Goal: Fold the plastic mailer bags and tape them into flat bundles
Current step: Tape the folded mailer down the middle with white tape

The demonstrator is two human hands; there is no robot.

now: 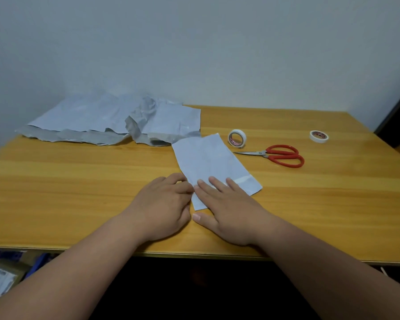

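Folded mailer [214,165] is pinned flat by open right hand [226,204]; its left edge apparently pinched by left hand [164,204] for creasing; tape roll [237,138] is kept just right of mailer

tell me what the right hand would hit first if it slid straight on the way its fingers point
The right hand lies flat on the folded mailer, fingers pointing up and slightly left. Sliding on, it would cross that mailer and probably meet the pile of loose mailer bags first; depth is uncertain.

a plain home packing corner: wooden desk [79,192] against a bare wall [194,42], tape roll [237,138], scissors [280,155].
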